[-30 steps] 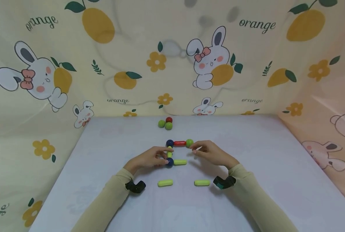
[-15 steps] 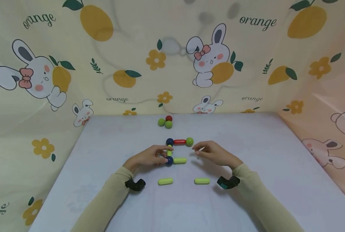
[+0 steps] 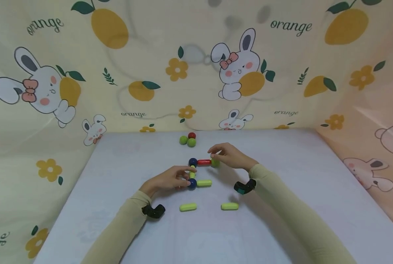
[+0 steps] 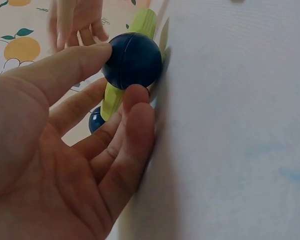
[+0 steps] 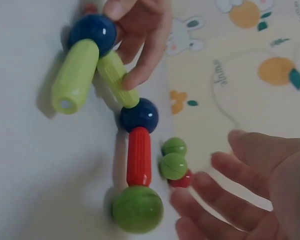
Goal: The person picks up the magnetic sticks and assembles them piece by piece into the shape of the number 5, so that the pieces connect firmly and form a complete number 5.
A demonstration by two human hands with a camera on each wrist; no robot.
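With thumb and fingers my left hand (image 3: 168,180) pinches the nearer dark blue ball (image 4: 135,60), and its index finger touches the yellow-green rod (image 5: 117,80) behind it. That rod joins a farther dark blue ball (image 5: 140,115). From there a red rod (image 5: 139,157) runs right to a light green ball (image 5: 138,210). A second yellow-green rod (image 3: 204,183) sticks out rightward from the nearer ball, its outer end bare. My right hand (image 3: 231,156) hovers by the light green ball, partly covering it in the head view; its fingers are loosely bent around nothing.
Two loose yellow-green rods, a left one (image 3: 188,207) and a right one (image 3: 230,206), lie on the white table (image 3: 196,238) nearer to me. At the back sit a red ball (image 3: 191,136) and two green balls (image 3: 183,140). A patterned cloth (image 3: 143,55) hangs behind.
My right hand has moved away from me and slightly left, from beside the light green ball to over it. My left hand keeps its hold, and the joined pieces stay put.
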